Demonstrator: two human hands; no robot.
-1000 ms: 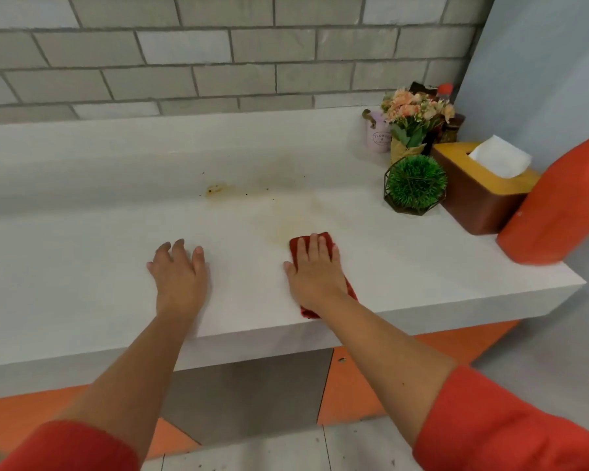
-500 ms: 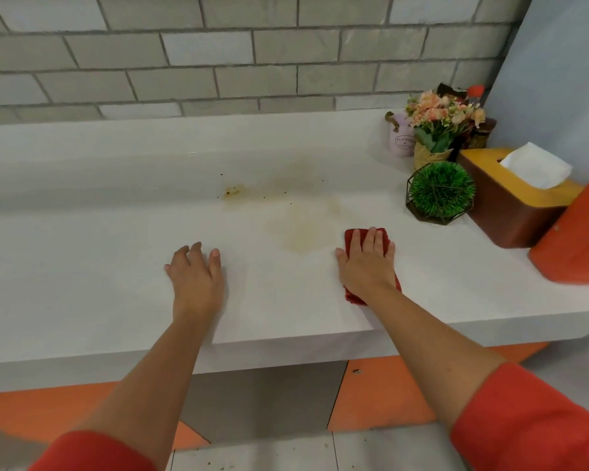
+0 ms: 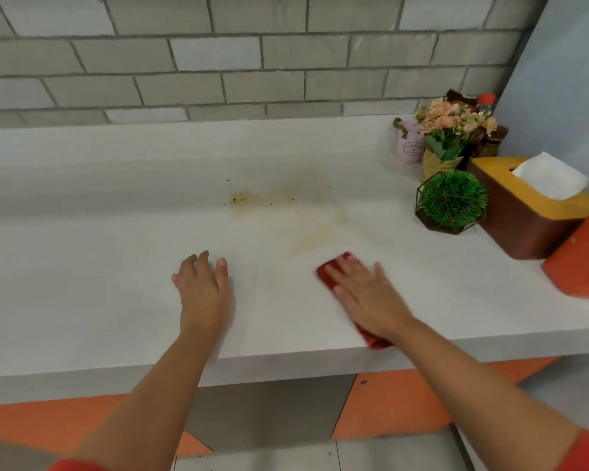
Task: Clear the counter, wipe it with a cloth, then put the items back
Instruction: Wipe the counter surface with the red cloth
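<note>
Red cloth (image 3: 334, 271): soft, light, likely limp. Right hand (image 3: 368, 295) presses it flat, fingers spread; left hand (image 3: 203, 290) rests open on the counter (image 3: 82, 283).

Cloth (image 3: 334, 271) under right hand (image 3: 371, 297) near counter (image 3: 82, 266) front edge — left hand (image 3: 203, 290) beside, plant (image 3: 453, 202) behind-right.

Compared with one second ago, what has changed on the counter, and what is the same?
The right hand slid the red cloth to the right, then back left, turning it askew, just below the yellowish stain. The left hand stayed flat on the counter. The stain and the items in the corner look unchanged.
</note>
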